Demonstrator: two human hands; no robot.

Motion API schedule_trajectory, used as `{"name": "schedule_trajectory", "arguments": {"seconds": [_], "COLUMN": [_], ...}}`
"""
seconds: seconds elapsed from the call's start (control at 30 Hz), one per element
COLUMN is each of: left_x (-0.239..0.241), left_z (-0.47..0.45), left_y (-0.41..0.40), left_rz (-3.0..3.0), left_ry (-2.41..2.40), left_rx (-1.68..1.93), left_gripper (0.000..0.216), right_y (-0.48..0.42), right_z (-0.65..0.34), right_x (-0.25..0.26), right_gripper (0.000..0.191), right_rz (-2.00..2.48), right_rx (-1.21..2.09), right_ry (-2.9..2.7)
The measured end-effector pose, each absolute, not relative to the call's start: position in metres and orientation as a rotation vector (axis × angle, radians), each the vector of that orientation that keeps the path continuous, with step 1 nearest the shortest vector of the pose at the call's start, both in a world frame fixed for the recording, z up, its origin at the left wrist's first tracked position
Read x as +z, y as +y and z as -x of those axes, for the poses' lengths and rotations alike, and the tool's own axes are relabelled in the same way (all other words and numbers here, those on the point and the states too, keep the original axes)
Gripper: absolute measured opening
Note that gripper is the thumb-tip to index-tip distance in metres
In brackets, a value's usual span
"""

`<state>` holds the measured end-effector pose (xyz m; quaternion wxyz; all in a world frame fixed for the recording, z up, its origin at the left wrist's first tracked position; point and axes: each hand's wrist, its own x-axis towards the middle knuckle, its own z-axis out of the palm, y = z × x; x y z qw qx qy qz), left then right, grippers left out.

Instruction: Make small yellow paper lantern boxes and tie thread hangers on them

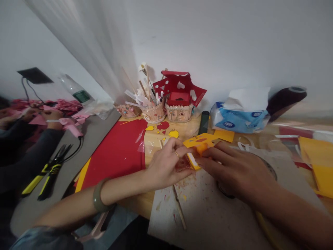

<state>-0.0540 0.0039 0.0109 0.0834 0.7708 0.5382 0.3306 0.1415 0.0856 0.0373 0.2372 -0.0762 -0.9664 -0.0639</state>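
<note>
Between my hands is a small yellow paper box [199, 140], partly folded, with a flap standing up and a white strip along its near edge. My left hand [166, 161], wearing a ring and a bangle, pinches its left side between thumb and fingers. My right hand [234, 166] comes from the right, fingers curled onto the box's other side; its fingertips are partly hidden. Below lies a thin wooden stick [179, 210] on a grey board [197, 218] strewn with paper scraps. Yellow and red paper cut-outs [173, 134] lie just behind my left hand.
Red card sheets [117, 149] lie left. Behind stand a cup of sticks [153, 113], an open red paper box [179, 99] and a tissue pack [239, 118]. Yellow-and-black pliers [52, 172] are far left, near another person's hands [53, 118]. Yellow paper [316, 156] lies right.
</note>
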Motion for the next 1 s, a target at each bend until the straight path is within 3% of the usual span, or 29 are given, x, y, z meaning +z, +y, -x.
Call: {"name": "schedule_trajectory", "arguments": {"seconds": [0.1, 0.2, 0.6, 1.0], "left_x": [0.003, -0.004, 0.003, 0.006], "left_z": [0.05, 0.047, 0.039, 0.038], "left_y": [0.01, 0.016, 0.02, 0.018], "left_rz": [-2.145, -2.031, -1.961, -2.028], "left_ry": [1.621, 1.559, 1.39, 1.535], "left_rx": [1.077, 1.089, 1.007, 1.006], "left_gripper": [0.066, 0.075, 0.071, 0.063], "right_y": [0.086, 0.087, 0.084, 0.081], "right_z": [-0.14, -0.138, -0.137, -0.144], "right_x": [0.04, 0.042, 0.046, 0.035], "right_gripper": [0.033, 0.034, 0.043, 0.014], "right_rz": [0.169, 0.132, 0.115, 0.53], "right_rx": [-0.125, -0.101, -0.145, 0.343], "right_ry": [-2.66, -2.675, -2.662, -2.535]}}
